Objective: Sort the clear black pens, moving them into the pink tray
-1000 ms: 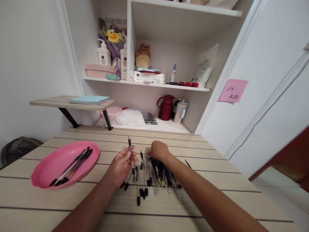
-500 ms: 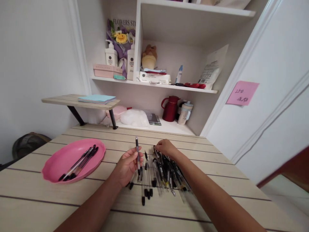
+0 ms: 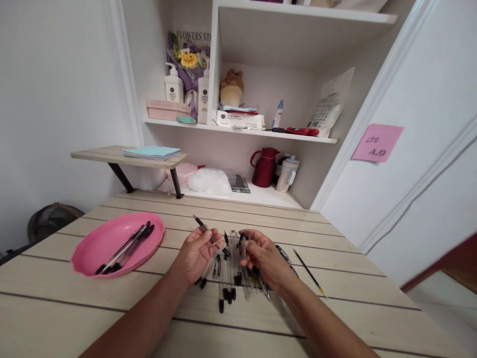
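Observation:
My left hand (image 3: 199,253) is closed on a pen (image 3: 203,226) with a clear barrel and black grip, its tip pointing up and left. To its right, my right hand (image 3: 263,256) pinches a dark pen part (image 3: 243,242) above the pile; whether it is a cap or a longer piece I cannot tell. Under and between both hands lies a heap of pen pieces (image 3: 225,278), with clear barrels, black caps and several dark parts. My right hand covers much of it. A thin black refill (image 3: 308,271) with a yellow end lies apart on the right.
A pink scalloped tray (image 3: 87,246) on the left holds several pens (image 3: 128,248). Behind it, a small raised shelf (image 3: 97,155) carries a blue notebook (image 3: 151,151). A red jug (image 3: 264,168) and a cup (image 3: 286,174) stand at the back of the wooden table (image 3: 167,318).
My right hand has drawn back towards me, holding a dark pen part. The pen in my left hand has tilted leftward. The refill on the right has come into sight.

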`<action>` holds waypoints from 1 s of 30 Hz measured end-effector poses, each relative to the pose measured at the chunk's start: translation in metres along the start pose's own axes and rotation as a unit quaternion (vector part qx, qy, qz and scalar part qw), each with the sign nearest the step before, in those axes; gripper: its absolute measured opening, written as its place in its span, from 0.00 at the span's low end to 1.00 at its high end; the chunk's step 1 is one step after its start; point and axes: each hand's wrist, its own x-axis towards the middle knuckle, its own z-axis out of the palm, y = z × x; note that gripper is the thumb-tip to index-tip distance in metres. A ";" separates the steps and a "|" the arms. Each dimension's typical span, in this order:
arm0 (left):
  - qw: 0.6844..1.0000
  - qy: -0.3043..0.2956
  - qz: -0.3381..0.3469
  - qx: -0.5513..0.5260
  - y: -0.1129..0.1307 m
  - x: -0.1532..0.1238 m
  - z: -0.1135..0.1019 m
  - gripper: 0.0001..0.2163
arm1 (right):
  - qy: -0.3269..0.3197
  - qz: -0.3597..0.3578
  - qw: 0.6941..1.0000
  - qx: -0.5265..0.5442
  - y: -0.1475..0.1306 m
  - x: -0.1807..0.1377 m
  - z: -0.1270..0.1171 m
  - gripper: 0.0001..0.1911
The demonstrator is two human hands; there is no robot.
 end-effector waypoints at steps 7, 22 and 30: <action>1.000 0.020 0.018 -0.014 -0.001 0.001 0.001 0.06 | 0.062 -0.008 0.994 0.094 0.006 -0.003 0.004 0.17; 0.997 0.039 0.060 0.002 -0.003 0.004 -0.001 0.07 | 0.052 -0.013 0.993 0.106 0.014 -0.005 0.007 0.16; 0.993 0.024 0.059 0.095 -0.002 -0.001 0.004 0.08 | 0.105 -0.043 0.993 0.037 0.006 0.004 -0.017 0.13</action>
